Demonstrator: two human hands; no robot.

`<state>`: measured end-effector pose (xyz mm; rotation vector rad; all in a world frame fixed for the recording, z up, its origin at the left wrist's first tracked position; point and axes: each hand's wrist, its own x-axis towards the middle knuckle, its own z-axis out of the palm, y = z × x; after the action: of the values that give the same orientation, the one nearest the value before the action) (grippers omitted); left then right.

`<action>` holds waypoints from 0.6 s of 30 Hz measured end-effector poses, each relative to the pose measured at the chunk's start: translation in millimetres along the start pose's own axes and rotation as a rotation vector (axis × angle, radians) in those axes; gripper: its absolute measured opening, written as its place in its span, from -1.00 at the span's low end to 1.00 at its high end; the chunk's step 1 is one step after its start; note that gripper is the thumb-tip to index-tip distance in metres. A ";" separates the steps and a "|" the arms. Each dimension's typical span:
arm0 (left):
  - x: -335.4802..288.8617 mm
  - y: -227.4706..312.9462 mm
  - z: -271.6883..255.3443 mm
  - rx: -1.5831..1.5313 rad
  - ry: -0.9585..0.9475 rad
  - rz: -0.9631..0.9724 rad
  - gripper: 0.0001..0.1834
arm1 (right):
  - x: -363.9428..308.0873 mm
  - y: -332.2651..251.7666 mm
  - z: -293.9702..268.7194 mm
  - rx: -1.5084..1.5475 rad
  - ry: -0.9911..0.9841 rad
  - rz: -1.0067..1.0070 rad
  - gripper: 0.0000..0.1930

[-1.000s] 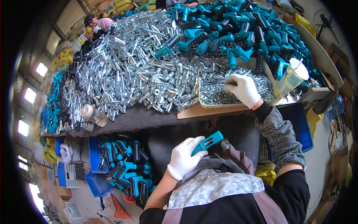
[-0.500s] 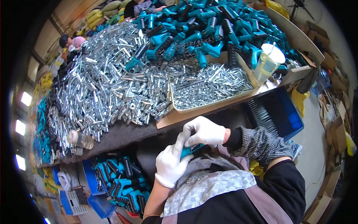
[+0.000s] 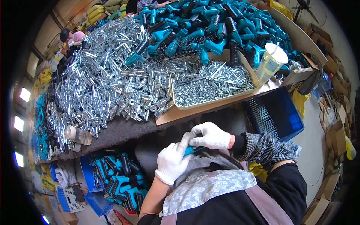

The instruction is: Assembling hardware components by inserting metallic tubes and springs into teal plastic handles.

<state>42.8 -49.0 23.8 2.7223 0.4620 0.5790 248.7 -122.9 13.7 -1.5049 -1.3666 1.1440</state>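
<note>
My left hand (image 3: 171,162), in a white glove, is wrapped round a teal plastic handle (image 3: 189,151) just above my lap. Only a small part of the handle shows between the fingers. Over its end, my right hand (image 3: 210,136), also gloved in white, has thumb and fingers pinched together, touching the left fingertips. Whatever sits in that pinch is hidden. Beyond the hands, a shallow cream tray (image 3: 221,98) holds small metal nuts and pins. Left of it lies a large heap of shiny metal tubes and rods (image 3: 101,80).
Many teal and black pistol-shaped handles (image 3: 213,47) are piled at the back. A plastic cup (image 3: 272,62) stands right of the tray, a jar (image 3: 78,135) lies at the table's left edge. Below are a blue bin (image 3: 288,116) of metal rods and more handles (image 3: 122,180). Other people work beyond.
Both hands have lowered slightly and stay together at the teal handle. The view has shifted a little.
</note>
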 end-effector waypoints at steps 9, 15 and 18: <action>-2.7 -2.9 1.6 0.019 0.015 -0.001 -0.09 | -14.0 7.6 4.8 -0.321 0.065 -0.480 -0.64; -5.7 3.5 4.4 -0.126 -0.048 -0.161 -0.17 | -17.5 16.6 9.9 -0.559 0.036 -0.471 -0.53; -6.5 2.7 9.1 -0.273 -0.030 -0.273 -0.28 | -9.5 12.6 3.9 -0.673 0.053 -0.635 -0.56</action>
<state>41.8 -56.0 14.7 2.3557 0.6794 0.4874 248.3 -133.8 1.7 -1.3324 -2.1110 0.2446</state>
